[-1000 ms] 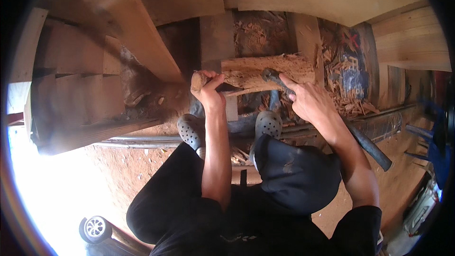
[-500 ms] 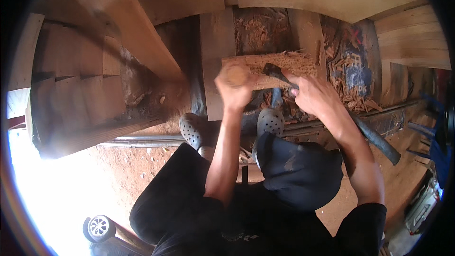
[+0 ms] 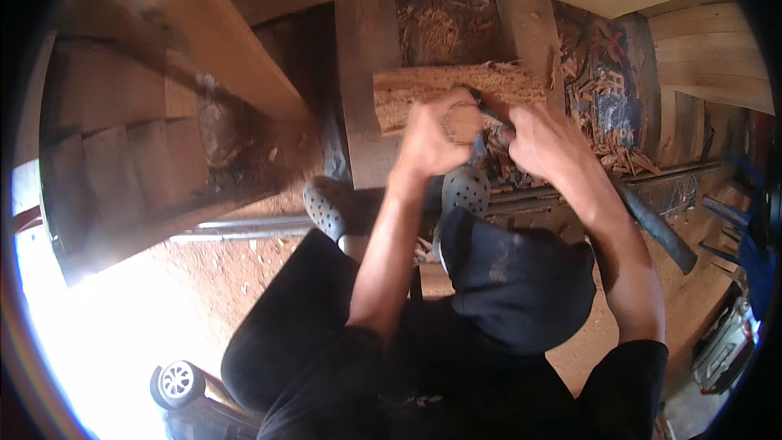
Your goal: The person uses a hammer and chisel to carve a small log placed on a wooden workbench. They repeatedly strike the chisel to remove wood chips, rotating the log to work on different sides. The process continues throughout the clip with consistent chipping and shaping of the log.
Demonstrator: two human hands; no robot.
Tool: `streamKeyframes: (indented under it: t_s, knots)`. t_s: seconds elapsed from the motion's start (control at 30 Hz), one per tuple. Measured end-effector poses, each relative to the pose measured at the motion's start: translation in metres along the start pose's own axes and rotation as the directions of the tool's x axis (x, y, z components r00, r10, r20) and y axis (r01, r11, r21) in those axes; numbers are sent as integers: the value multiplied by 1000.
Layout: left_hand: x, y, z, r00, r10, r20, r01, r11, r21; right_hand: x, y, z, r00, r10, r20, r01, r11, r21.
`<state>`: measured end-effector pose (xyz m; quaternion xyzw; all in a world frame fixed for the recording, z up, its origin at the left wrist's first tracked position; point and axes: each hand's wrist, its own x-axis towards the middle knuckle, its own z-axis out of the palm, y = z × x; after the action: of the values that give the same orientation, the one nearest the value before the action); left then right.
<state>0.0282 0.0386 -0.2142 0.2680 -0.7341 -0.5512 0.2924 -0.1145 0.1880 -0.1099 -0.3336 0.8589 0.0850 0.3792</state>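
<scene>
My left hand (image 3: 432, 134) is a closed fist around a piece of wood (image 3: 464, 123); its pale round end faces up, and the rest is hidden below the fist. Closed on a dark long-handled tool, my right hand (image 3: 547, 140) grips it close to its black metal head. The tool's dark handle (image 3: 658, 232) runs back beneath my right forearm. The head lies right against my left fist and is largely covered by it; whether it touches the wood I cannot tell. Beneath both hands lies a rough, splintered wooden block (image 3: 440, 81).
Wood chips (image 3: 611, 114) are scattered around the block. Planks (image 3: 364, 106) frame the spot, and a slanting wooden beam (image 3: 220, 33) stands at the left. Metal rails (image 3: 244, 231) cross in front of my clogs (image 3: 326, 205). A small wheel (image 3: 177, 383) is at the lower left.
My left fist has moved right with the piece of wood, up against the tool's head. My right hand has shifted slightly right. The whole view has tilted a little, so the surroundings sit higher.
</scene>
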Motion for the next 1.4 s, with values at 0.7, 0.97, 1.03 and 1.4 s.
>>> streamKeyframes:
  t_s: [0.7,0.97,1.03,1.4]
  knots:
    - [1,31,-22,884,-329,-333,77,805,-588,-2,24,23,992,-20,-123,31,995,90]
    - [0,0,7,921,-212,-327,16,858,-513,-9,25,27,983,-34,-181,69,979,193]
    - [4,6,9,915,-261,-307,60,841,-537,-9,25,26,990,-16,-143,43,981,191]
    - [4,4,16,963,-188,-192,66,858,-509,-10,27,19,998,3,-68,11,980,197]
